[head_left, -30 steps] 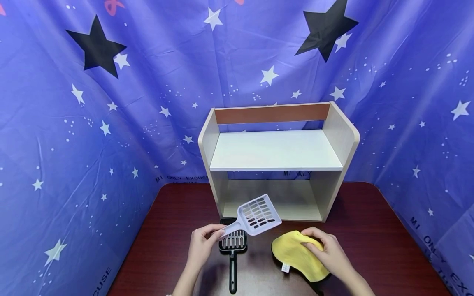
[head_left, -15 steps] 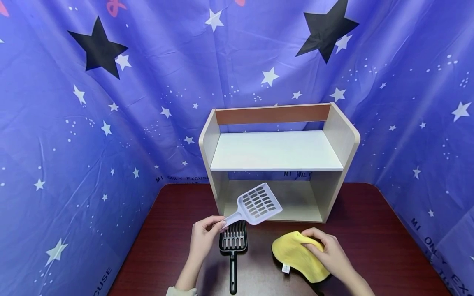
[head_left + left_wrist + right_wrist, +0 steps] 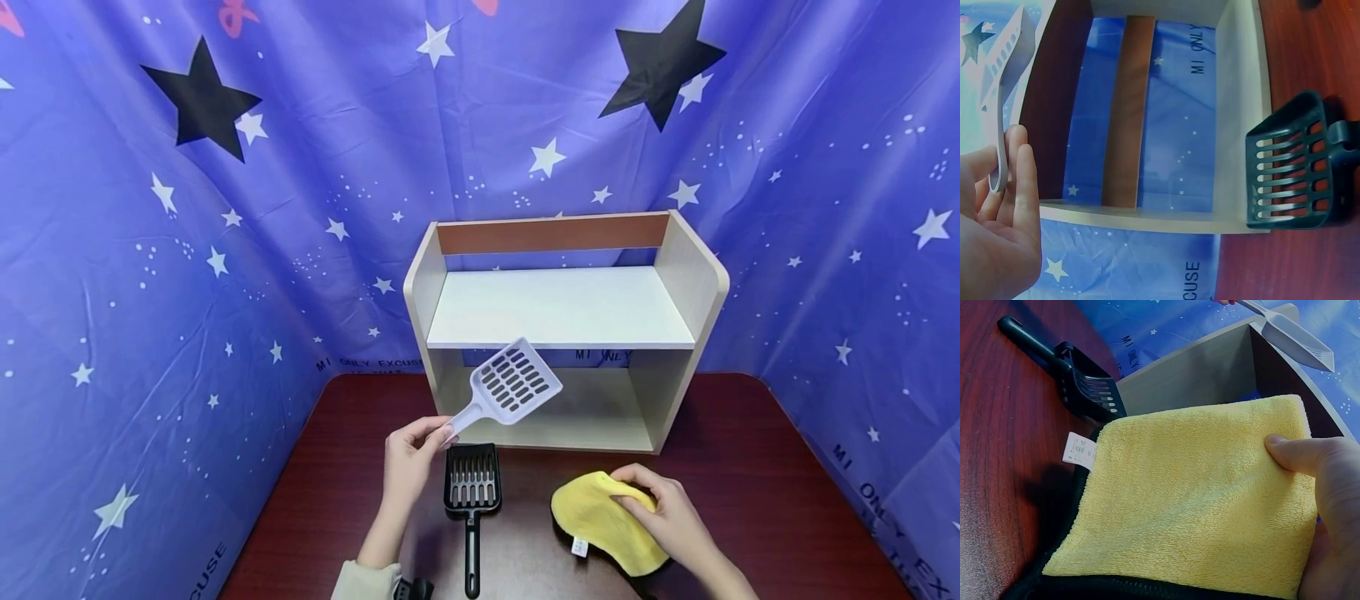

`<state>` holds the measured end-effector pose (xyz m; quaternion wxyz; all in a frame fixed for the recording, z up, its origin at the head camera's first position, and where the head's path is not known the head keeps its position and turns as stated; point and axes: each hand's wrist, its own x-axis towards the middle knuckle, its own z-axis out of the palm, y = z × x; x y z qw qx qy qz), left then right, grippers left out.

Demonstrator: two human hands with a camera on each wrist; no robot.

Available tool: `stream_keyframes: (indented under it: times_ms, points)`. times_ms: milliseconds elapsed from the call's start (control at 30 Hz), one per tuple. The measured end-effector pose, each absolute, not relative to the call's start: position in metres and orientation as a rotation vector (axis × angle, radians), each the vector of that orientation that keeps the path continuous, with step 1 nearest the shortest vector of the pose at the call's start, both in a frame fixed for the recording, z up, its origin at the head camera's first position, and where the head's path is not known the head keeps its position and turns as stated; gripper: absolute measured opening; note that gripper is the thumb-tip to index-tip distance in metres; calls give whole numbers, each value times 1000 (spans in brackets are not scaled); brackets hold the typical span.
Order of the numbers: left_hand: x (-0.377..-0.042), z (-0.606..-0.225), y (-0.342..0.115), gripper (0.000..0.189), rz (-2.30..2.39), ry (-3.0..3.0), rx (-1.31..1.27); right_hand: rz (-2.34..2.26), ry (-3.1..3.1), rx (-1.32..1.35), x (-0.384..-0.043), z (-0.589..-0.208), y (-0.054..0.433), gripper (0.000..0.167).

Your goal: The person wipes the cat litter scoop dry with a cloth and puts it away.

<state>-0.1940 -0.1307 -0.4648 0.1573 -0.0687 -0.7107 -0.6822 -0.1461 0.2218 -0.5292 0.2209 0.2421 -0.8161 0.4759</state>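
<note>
My left hand [image 3: 408,458] pinches the handle end of a pale lavender slotted litter scoop [image 3: 516,382], which is raised in front of the shelf. In the left wrist view this scoop [image 3: 1013,59] shows edge-on between thumb and fingers. My right hand [image 3: 663,508] grips a yellow cloth [image 3: 603,517] with dark edging and a white tag, its lower part hanging near the table. The right wrist view shows the thumb pressed on the cloth [image 3: 1191,494]; the other fingers are mostly hidden behind it. Between the hands, a black slotted scoop [image 3: 472,492] lies on the table, handle toward me.
A two-tier wooden shelf [image 3: 561,308] with a white middle board stands at the back of the dark red table [image 3: 337,467]. Blue star-printed curtains [image 3: 300,208] surround the table on the back and sides. A black object [image 3: 414,588] shows beside the left sleeve.
My left hand has risen, lifting the lavender scoop up and away from over the black scoop, which is now fully uncovered. The right hand and yellow cloth have stayed nearly still.
</note>
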Motion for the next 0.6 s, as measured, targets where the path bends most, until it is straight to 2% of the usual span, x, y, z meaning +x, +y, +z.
stream_keyframes:
  times_ms: [600]
  points:
    - [-213,-441,-132,19,-1982,-1892,-122,1345,-2264,672,-144,-528,221,39]
